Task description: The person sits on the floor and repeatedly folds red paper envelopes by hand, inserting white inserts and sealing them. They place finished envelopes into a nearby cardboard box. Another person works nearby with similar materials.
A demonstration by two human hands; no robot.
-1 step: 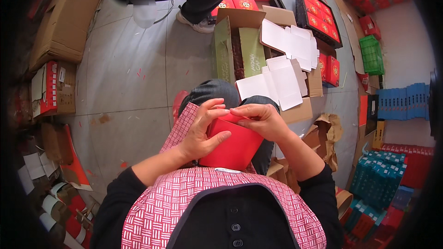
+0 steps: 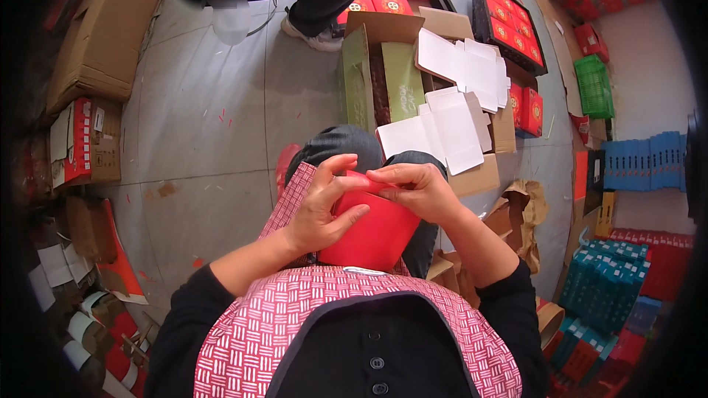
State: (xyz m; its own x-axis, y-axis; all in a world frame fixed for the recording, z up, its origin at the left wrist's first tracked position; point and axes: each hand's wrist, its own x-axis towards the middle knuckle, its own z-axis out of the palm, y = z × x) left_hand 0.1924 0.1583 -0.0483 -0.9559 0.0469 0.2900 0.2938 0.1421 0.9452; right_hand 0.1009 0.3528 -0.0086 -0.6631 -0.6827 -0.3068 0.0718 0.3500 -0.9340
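A red cardboard box [image 2: 372, 234], its upper rim folding inward, rests in my lap against the apron. My left hand [image 2: 327, 206] cups its left side, thumb laid over the near face and fingers bent toward the upper edge. At that edge my right hand [image 2: 417, 190] pinches a red flap between thumb and fingers. The two hands' fingertips nearly meet. Inside the box is hidden from me.
Beyond my knees stands an open carton [image 2: 358, 77] with flat white box blanks [image 2: 453, 129] on it. A black tray [image 2: 509, 26] of red boxes lies farther right. Another person's leg [image 2: 324, 0] is ahead. Teal boxes [image 2: 605, 276] are stacked at right, a brown carton [image 2: 103, 37] at left.
My left index finger has bent slightly and shifted a little to the left. The red box and my right hand are nearly as they were.
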